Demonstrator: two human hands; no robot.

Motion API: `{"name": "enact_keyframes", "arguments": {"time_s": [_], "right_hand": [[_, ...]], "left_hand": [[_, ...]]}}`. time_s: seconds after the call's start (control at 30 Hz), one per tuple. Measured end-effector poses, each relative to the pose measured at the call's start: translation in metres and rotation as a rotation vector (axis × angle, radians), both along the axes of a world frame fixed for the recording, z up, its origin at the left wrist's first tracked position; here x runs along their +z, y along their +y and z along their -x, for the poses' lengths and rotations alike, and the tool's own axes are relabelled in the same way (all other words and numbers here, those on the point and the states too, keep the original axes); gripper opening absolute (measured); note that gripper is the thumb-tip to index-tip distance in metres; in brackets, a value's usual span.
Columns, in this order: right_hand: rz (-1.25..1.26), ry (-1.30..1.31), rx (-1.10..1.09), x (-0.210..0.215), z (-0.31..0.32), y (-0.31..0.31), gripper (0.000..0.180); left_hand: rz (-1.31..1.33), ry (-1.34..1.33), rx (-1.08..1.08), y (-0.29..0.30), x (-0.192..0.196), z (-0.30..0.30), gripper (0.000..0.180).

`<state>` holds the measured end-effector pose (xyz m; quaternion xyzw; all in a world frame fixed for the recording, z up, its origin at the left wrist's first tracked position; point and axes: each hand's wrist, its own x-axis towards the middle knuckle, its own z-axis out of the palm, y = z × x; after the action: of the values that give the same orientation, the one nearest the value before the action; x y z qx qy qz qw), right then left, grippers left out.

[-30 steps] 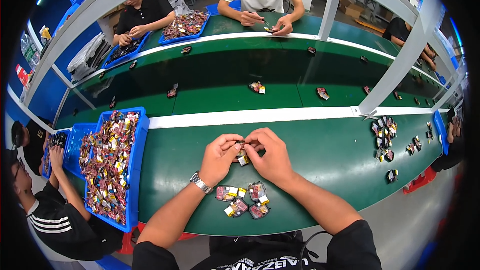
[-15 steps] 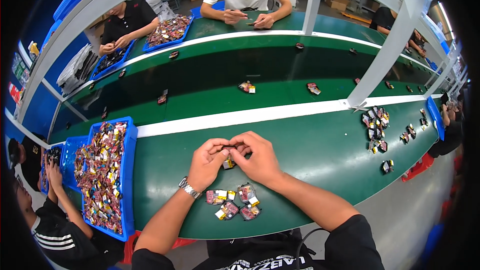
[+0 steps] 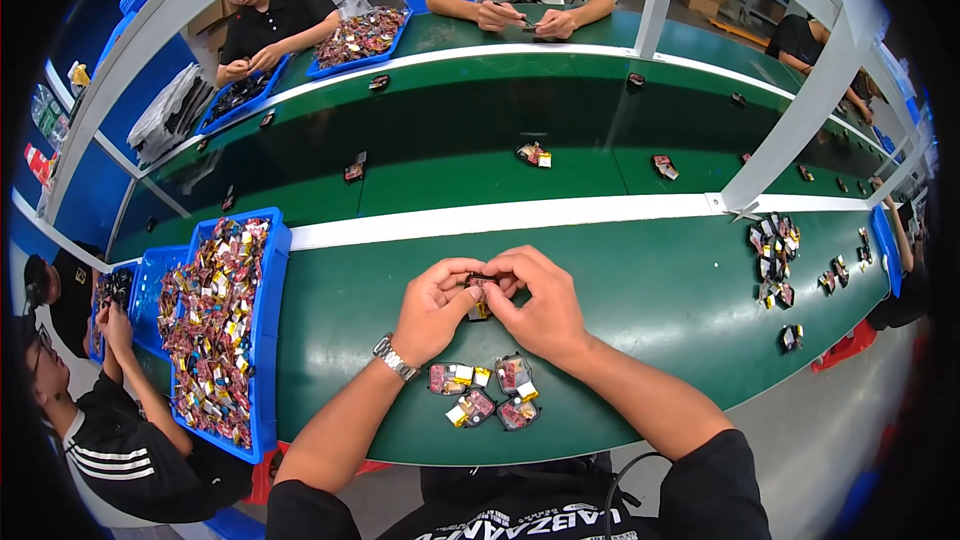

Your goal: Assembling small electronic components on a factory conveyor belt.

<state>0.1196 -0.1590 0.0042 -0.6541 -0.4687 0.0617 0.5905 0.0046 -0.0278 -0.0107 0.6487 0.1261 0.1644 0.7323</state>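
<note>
Fingertips (image 3: 497,287) of both hands pinch together around a small dark component with a yellow tab (image 3: 478,296), held just above the green work table (image 3: 640,290) at its near edge. Left hand (image 3: 432,308), a metal-banded wristwatch (image 3: 394,358) on its wrist, and right hand (image 3: 540,302) meet thumb to thumb, fingers curled tight on the piece between them. Just below the hands, on the table, lies a cluster of small flat red-and-yellow parts (image 3: 484,392). At the left side sits a blue plastic tray (image 3: 270,340) heaped with the same mixed parts. A white stripe (image 3: 520,212) divides the table from the darker green conveyor belt (image 3: 460,130), where single parts ride apart. Another loose pile of parts (image 3: 773,258) lies to the right. Other people work at trays across the belt and at the left.
</note>
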Motion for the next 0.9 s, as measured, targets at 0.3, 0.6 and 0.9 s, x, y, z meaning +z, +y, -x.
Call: {"name": "enact_keyframes", "arguments": {"time_s": [0.3,0.6,0.9], "right_hand": [[0.022,0.106,-0.046,-0.010,-0.033,0.013,0.011],[0.112,0.037,-0.333,-0.018,-0.118,0.100,0.011],[0.438,-0.440,-0.730,-0.014,-0.155,0.082,0.054]], "left_hand": [[0.080,-0.101,0.095,0.001,0.000,-0.003,0.038],[-0.078,-0.025,0.099,0.011,-0.007,-0.002,0.031],[-0.098,-0.003,0.071,0.016,-0.007,0.001,0.022]]}}
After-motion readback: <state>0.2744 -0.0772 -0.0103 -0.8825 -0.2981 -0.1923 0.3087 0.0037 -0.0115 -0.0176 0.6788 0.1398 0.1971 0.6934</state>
